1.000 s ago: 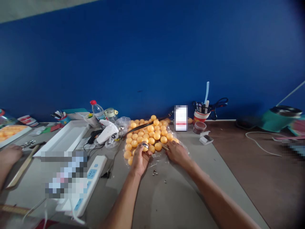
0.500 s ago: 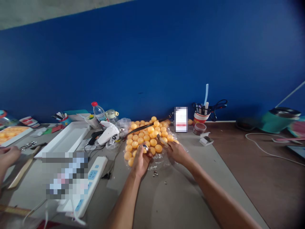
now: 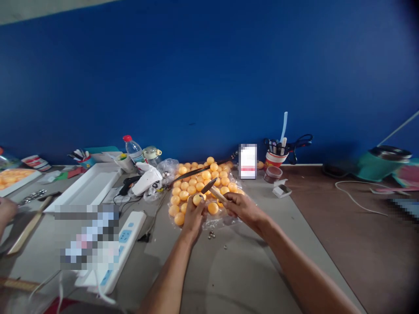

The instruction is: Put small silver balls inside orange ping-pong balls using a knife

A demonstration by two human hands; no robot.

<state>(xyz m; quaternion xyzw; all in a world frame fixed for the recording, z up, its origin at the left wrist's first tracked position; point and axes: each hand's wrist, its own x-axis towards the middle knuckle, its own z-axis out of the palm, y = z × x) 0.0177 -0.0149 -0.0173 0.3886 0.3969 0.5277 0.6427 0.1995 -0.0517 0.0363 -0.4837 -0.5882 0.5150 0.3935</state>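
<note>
My left hand is closed on one orange ball, held up at the near edge of a heap of orange balls lying on a clear plastic bag. My right hand grips a small knife with a pale wooden handle. Its dark blade points up and left, with the tip close to the held ball. Both forearms reach in from the bottom of the view.
A white power strip, a white tray, a glue gun, a water bottle and a cup of pens and scissors stand around. Small metal bits lie near my wrists. Another person's hand shows at far left.
My right hand has lifted the knife out of the heap and turned its blade toward the ball. My left hand has raised the ball slightly.
</note>
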